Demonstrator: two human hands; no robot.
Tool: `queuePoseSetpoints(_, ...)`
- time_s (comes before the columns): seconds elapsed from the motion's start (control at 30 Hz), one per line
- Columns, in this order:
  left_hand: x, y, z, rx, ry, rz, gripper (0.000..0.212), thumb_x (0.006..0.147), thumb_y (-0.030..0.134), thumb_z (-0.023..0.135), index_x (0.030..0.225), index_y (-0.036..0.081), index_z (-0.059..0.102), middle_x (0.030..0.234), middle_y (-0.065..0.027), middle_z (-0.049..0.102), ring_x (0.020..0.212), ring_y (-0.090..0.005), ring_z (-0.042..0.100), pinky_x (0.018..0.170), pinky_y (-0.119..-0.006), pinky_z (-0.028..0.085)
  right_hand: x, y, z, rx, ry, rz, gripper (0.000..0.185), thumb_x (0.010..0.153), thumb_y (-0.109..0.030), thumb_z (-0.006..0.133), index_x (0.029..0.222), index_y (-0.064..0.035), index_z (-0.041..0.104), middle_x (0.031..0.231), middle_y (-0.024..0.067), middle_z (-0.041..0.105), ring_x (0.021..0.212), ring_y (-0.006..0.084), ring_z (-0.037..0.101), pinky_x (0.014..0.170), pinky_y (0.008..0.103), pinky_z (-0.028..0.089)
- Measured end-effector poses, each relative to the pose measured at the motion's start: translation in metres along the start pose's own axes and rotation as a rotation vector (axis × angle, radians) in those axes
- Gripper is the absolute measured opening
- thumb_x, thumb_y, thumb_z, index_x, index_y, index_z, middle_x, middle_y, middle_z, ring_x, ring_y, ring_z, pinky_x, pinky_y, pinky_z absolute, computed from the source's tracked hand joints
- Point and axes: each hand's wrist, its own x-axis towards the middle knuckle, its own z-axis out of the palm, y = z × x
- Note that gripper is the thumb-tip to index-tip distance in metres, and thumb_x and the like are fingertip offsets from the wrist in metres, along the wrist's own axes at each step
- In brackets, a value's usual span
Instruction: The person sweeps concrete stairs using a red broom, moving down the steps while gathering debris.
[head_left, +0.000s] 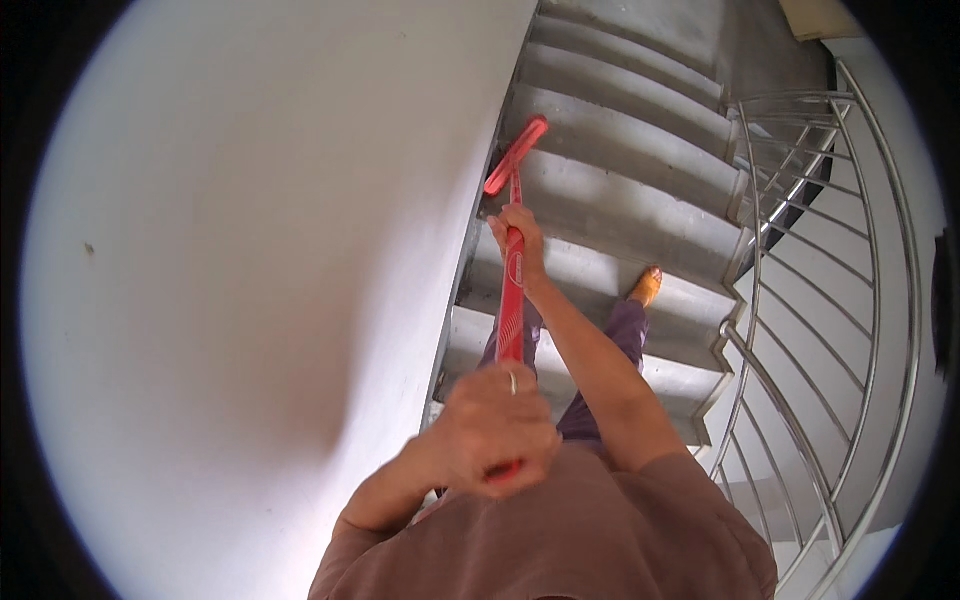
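My left hand (495, 431) is wrapped round the top end of a red pole (511, 300), close to my chest, with a ring on one finger. Farther down the same pole, my right hand (523, 232) grips it with the thumb on its left side. At the pole's far end is a red, bar-shaped tool head (517, 155), slanted across the stairs beside the wall; its underside is hidden, so I cannot tell whether it is a broom or a squeegee. Grey stair steps (634, 180) lie under and around it.
A pale wall (247, 225) runs along the left of the stairs. On the right curves a metal railing (911, 300) with several thin bars. My foot in a tan shoe or sandal (646, 286) rests on a step below the tool head. Step edges cross the view.
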Motion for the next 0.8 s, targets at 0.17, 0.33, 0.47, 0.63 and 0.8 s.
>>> queuePoseSetpoints(0.17,-0.006,0.024,0.003,0.013,0.028,0.06,0.033,0.064,-0.005,0.073,0.056,0.01,0.044,0.057,-0.0026,0.042,0.051,-0.0223,0.046,0.056,-0.035,0.041,0.013,-0.022,-0.008,-0.128,0.009,0.024,0.031,0.091,0.004,0.072,0.076,-0.0039,0.047,0.078,0.0061,0.049,0.073,0.0209,0.05,0.085,0.0341,0.049)
queuePoseSetpoints(0.33,-0.003,0.008,0.001,-0.012,-0.038,-0.012,0.023,0.067,0.0,0.074,0.066,0.008,0.053,0.063,-0.0037,0.046,0.058,-0.0242,0.048,0.061,-0.035,0.043,-0.032,0.007,-0.01,-0.002,-0.032,0.086,0.033,0.094,0.004,0.066,0.072,-0.0064,0.044,0.072,0.0021,0.046,0.07,0.0149,0.046,0.079,0.0303,0.048)
queuePoseSetpoints(0.47,0.003,-0.009,0.025,0.014,0.015,-0.029,0.026,0.069,-0.005,0.074,0.063,0.006,0.051,0.063,-0.0054,0.045,0.058,-0.0259,0.048,0.065,-0.037,0.046,-0.013,0.041,-0.025,1.005,-0.128,0.653,0.028,0.095,0.002,0.067,0.075,-0.0045,0.05,0.079,0.0031,0.051,0.074,0.0153,0.05,0.081,0.0303,0.049)
queuePoseSetpoints(0.63,-0.001,-0.017,0.036,0.068,0.064,0.074,0.028,0.069,-0.004,0.075,0.062,0.006,0.05,0.064,-0.0069,0.046,0.059,-0.0265,0.049,0.065,-0.037,0.048,0.05,0.001,-0.016,0.095,0.009,0.006,0.027,0.091,0.011,0.069,0.08,-0.0031,0.049,0.076,0.0053,0.046,0.07,0.0178,0.046,0.07,0.031,0.043)
queuePoseSetpoints(0.8,0.006,0.009,0.032,0.033,0.048,0.105,0.029,0.068,-0.003,0.077,0.062,0.008,0.051,0.065,-0.0064,0.048,0.058,-0.026,0.05,0.063,-0.035,0.047,-0.002,-0.006,-0.028,0.324,0.016,0.088,0.027,0.091,0.013,0.067,0.079,-0.0025,0.048,0.078,0.0056,0.048,0.072,0.0184,0.046,0.071,0.0296,0.042)
